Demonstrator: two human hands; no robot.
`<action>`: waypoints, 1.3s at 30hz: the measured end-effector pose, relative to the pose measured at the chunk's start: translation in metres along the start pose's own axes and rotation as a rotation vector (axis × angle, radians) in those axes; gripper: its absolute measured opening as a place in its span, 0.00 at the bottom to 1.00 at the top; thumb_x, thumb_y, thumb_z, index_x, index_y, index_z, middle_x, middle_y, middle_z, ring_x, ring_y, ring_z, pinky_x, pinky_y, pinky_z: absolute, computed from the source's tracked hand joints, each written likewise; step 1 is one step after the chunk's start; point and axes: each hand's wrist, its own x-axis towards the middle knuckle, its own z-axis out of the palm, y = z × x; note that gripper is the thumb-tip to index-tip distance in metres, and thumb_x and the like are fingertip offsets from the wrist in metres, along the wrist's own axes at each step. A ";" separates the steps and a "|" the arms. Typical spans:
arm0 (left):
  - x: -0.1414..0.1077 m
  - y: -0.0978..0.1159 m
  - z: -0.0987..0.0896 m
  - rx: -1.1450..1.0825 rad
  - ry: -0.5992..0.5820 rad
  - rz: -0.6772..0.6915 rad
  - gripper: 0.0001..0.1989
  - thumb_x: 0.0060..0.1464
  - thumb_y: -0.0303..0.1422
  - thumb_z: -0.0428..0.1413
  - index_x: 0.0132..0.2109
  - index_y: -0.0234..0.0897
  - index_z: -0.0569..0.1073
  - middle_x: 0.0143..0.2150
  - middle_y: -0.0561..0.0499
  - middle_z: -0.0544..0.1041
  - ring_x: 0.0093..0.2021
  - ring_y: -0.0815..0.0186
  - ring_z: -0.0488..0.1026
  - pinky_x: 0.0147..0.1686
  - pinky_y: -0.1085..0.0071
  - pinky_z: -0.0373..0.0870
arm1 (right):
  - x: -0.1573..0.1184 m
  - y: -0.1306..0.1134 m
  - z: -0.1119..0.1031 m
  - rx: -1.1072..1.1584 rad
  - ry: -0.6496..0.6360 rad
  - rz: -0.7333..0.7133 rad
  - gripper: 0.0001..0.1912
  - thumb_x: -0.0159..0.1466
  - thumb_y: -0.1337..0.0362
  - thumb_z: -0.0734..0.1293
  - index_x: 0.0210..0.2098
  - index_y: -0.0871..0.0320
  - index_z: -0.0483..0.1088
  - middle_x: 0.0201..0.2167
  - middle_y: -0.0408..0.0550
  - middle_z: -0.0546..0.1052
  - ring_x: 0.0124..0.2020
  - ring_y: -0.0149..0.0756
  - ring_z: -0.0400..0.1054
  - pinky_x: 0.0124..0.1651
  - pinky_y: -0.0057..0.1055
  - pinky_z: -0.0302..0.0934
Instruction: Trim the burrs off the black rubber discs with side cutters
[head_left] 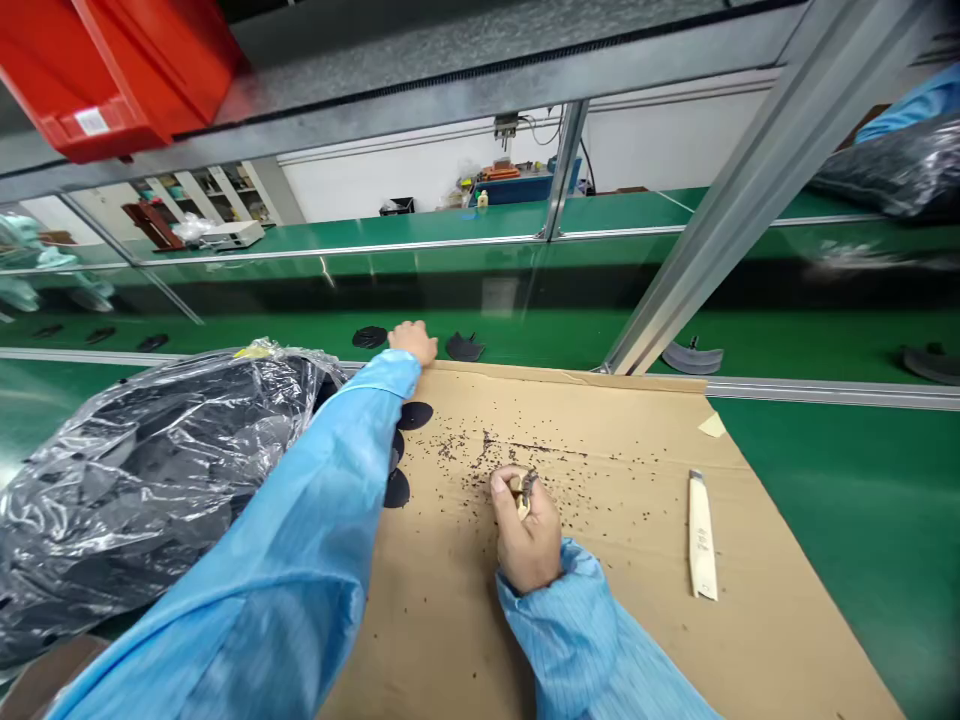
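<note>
A reach to the green surface (540, 345) on one side, a firm pinch on the other!
Far left, a plastic bag (172, 460) of dark pieces; then black discs (416, 415) by the sleeve. Up top, the left hand (412, 342), its grasp hidden, sits between a dark disc (370, 337) and a curved piece (465, 348): seemingly placing or fetching, calling for care around those neighbours. The right hand (529, 545) grips a small pale tool (523, 503) amid dark specks; rightmost, a pale strip (702, 540).
</note>
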 end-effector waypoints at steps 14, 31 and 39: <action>-0.066 0.067 -0.013 -0.865 0.129 0.124 0.14 0.50 0.25 0.58 0.46 0.30 0.73 0.43 0.41 0.76 0.46 0.57 0.71 0.46 0.65 0.64 | 0.002 0.015 0.006 0.105 0.071 0.174 0.24 0.54 0.51 0.70 0.43 0.56 0.61 0.33 0.45 0.68 0.34 0.37 0.67 0.39 0.35 0.64; -0.250 -0.031 -0.017 -2.128 -0.470 -0.253 0.22 0.41 0.33 0.67 0.41 0.35 0.66 0.26 0.54 0.71 0.26 0.71 0.71 0.26 0.76 0.68 | 0.004 -0.004 -0.002 -0.499 -0.094 -0.581 0.19 0.66 0.61 0.61 0.54 0.60 0.65 0.45 0.55 0.74 0.46 0.43 0.68 0.50 0.39 0.63; -0.250 -0.033 -0.015 -2.172 -0.623 -0.326 0.17 0.44 0.30 0.65 0.38 0.36 0.65 0.24 0.53 0.71 0.23 0.71 0.68 0.25 0.75 0.65 | 0.001 -0.010 -0.005 -0.758 -0.174 -0.518 0.18 0.66 0.60 0.60 0.52 0.62 0.68 0.38 0.53 0.74 0.39 0.42 0.66 0.46 0.37 0.60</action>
